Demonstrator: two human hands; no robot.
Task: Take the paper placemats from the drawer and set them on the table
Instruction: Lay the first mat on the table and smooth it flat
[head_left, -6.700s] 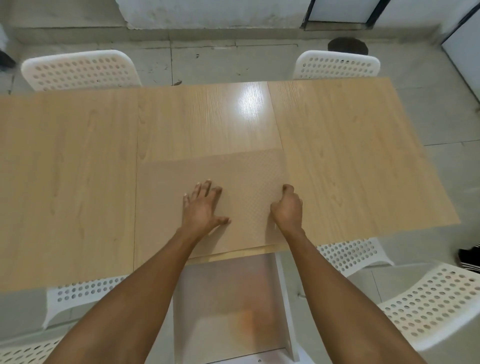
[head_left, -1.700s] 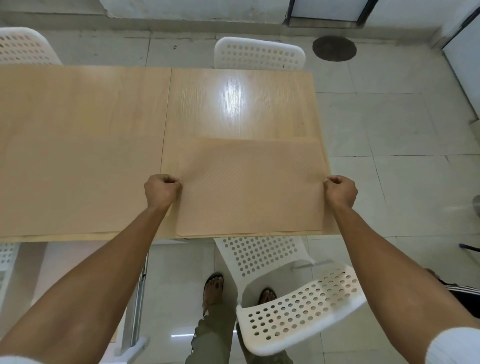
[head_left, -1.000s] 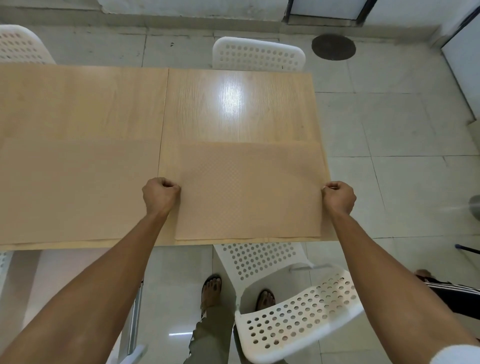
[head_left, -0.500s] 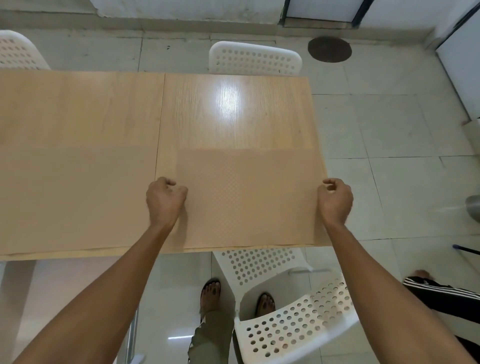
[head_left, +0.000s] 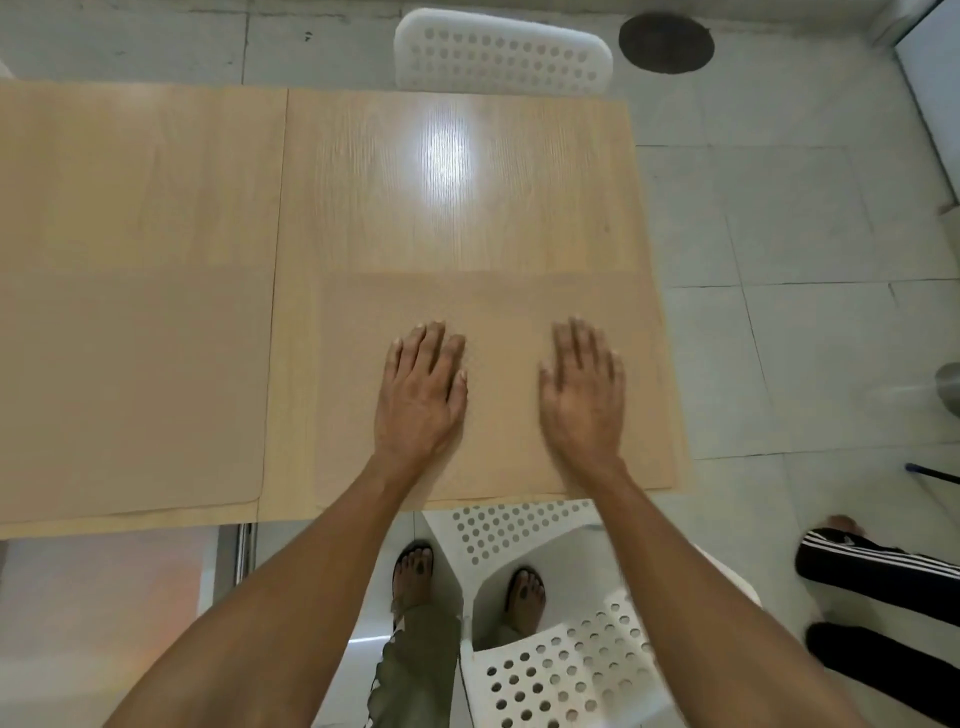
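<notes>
We stand over the wooden table (head_left: 457, 171), the biggest thing before us, with white perforated chairs at its far side (head_left: 501, 49) and near side (head_left: 561, 670). Two paper placemats lie flat on it along the near edge: the left placemat (head_left: 130, 389) runs out of view on the left, and the right placemat (head_left: 498, 301) sits just beside it with a strip of bare wood between. Both our hands are on the right one, apart from each other, the left hand (head_left: 421, 395) and the right hand (head_left: 582, 400) spread flat with straight fingers, gripping nothing; the right one is blurred. At the near left, below the table edge, we see what seems to be the open drawer (head_left: 104, 597); we cannot tell whether it holds more mats. We judge two places set, with any others and shutting the drawer left.
</notes>
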